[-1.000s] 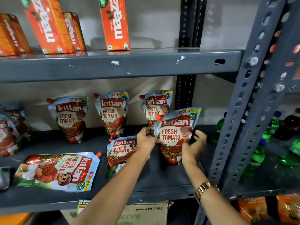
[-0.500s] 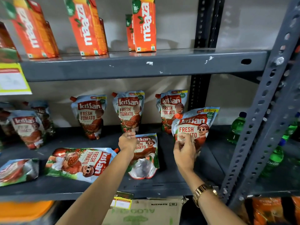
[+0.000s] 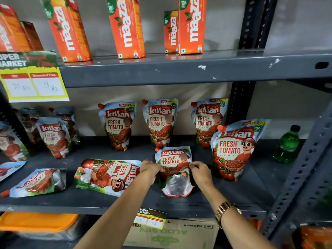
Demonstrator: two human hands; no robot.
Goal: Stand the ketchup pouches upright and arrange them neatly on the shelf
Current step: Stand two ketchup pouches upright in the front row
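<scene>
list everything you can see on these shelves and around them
standing ketchup pouches: at least six, red and white, upright on the middle shelf
lying ketchup pouches: four, red and white, front of the middle shelf, one between the hands
orange juice cartons: at least six, top shelf
grey metal shelves: two boards in view, dark perforated uprights
yellow price tags: two, on shelf edges
green plastic bottle: one, black cap, right of the pouches
cardboard box: one, brown, below
orange lid: one, lower left
left hand: on the lying pouch's left edge
right hand: on its right edge, gold watch on the wrist
</scene>
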